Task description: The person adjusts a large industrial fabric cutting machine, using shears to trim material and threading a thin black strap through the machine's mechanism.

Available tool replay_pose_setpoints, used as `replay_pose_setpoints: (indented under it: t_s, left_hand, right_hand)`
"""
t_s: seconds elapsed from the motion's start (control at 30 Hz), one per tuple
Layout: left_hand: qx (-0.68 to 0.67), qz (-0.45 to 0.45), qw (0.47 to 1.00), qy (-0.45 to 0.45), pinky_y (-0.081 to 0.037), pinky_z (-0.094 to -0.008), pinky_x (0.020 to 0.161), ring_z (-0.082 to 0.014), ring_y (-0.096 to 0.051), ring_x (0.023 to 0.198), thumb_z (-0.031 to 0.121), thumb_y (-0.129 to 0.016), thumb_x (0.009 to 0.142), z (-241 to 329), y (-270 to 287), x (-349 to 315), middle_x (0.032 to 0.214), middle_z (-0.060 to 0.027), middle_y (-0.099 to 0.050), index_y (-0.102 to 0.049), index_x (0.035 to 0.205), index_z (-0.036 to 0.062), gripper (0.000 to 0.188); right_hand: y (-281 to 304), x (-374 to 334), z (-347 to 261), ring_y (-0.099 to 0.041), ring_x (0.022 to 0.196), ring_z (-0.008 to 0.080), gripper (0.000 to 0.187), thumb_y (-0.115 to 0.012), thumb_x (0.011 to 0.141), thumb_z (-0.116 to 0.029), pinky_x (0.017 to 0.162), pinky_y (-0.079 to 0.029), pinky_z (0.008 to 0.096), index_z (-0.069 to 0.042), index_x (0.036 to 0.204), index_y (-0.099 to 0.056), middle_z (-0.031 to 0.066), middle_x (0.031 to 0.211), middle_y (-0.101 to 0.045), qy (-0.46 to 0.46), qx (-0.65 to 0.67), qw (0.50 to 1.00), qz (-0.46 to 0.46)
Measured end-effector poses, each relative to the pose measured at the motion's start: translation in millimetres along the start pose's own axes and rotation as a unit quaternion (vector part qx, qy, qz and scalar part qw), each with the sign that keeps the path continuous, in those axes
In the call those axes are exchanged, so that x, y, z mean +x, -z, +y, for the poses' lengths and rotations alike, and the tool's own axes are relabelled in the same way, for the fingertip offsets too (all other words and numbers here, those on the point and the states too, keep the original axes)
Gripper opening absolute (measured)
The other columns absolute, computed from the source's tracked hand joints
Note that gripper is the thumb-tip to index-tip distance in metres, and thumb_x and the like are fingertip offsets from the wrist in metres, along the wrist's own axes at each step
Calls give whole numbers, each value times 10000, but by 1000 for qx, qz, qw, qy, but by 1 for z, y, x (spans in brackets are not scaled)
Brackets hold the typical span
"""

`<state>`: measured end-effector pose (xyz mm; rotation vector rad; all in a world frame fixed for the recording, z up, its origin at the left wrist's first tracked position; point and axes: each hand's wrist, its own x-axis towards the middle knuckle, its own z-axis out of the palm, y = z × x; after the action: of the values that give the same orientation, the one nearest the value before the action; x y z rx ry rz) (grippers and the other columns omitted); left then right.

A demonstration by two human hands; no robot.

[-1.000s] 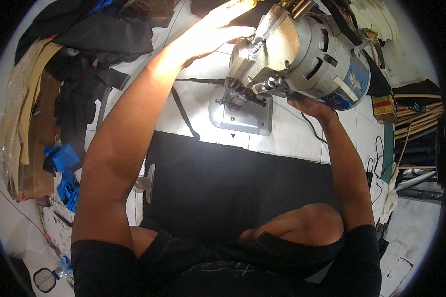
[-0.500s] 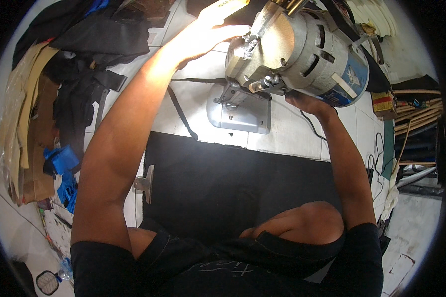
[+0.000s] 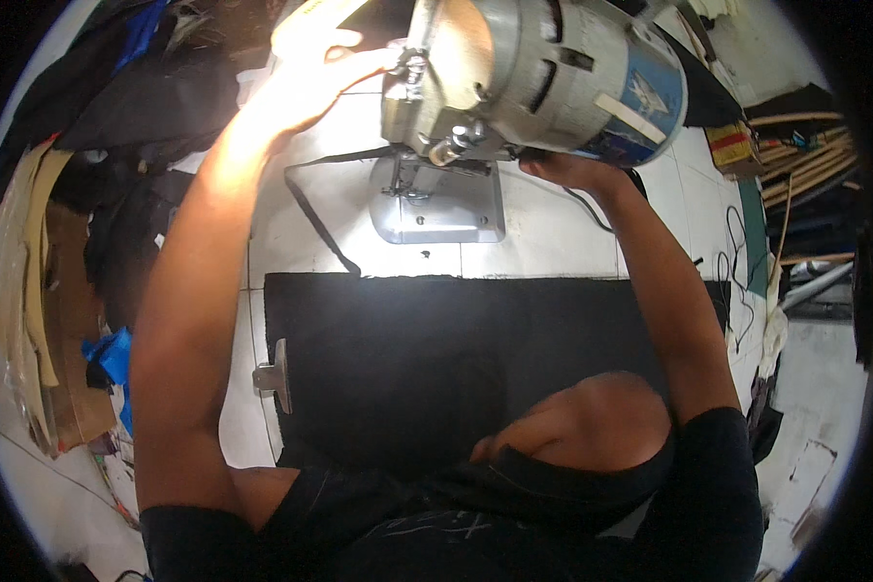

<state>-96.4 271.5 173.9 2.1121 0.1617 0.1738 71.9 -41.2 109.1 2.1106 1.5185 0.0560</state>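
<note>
A grey electric cloth-cutting machine (image 3: 514, 68) with a blue band on its round motor stands on a flat metal base plate (image 3: 446, 228). My right hand (image 3: 567, 172) grips it from beneath the motor; its fingertips are partly hidden. On the machine's left, my left hand (image 3: 306, 73) is washed out by bright light. One finger reaches to the machine's front fittings, while the others seem curled round a pale yellow object (image 3: 335, 12) of unclear kind. Nearer me lies black cloth (image 3: 388, 339), with a metal bulldog clip (image 3: 276, 376) on its left edge.
A dark strap (image 3: 320, 218) lies on the white tiled surface left of the base plate. Dark fabric and brown sheets (image 3: 73, 310) crowd the left side. At right are a small red-and-yellow box (image 3: 729, 147), wooden sticks (image 3: 805, 160) and thin cords (image 3: 734, 242).
The view has shifted, so the machine and both hands appear farther left and higher, and the cloth's right end shows. Both hands keep their places at the machine.
</note>
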Motion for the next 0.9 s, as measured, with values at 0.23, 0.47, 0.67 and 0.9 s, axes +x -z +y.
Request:
replay_pose_setpoints:
  t_s: [0.23,0.47,0.67,0.9]
  left_hand:
    - [-70,29,997,14,-343,-305,1037,-160,-486,1199,312,-543,957,-25,-3,13,1222,-72,-552,-489,1295,55,428]
    - [-33,20,995,94,-230,-446,1097,-215,-420,1275,528,-491,904,-27,-12,9,1400,-52,-455,-432,1399,125,641]
    - [409,16,892,-193,-366,-312,994,-156,-494,1108,379,-450,988,-147,61,56,1164,-28,-557,-533,1260,82,410]
    - [-50,15,994,99,-325,-376,1066,-208,-413,1293,396,-419,992,-120,42,38,1430,-84,-425,-361,1442,102,541]
  right_hand:
    - [-15,-2,7,-564,1135,301,447,-623,886,-310,982,-450,431,-75,1259,-545,147,1208,-599,-32,416,908,38]
    - [-47,0,13,-411,1305,297,661,-314,905,-603,1117,-262,461,-179,1403,-412,102,1421,-442,-47,201,970,131]
    - [22,-5,10,-505,1234,292,593,-540,865,-557,1057,-376,417,-190,1330,-515,105,1318,-555,-145,258,954,-50]
    - [10,-4,8,-621,1079,273,503,-438,840,-565,917,-477,382,-216,1101,-689,67,1139,-669,-109,207,970,-65]
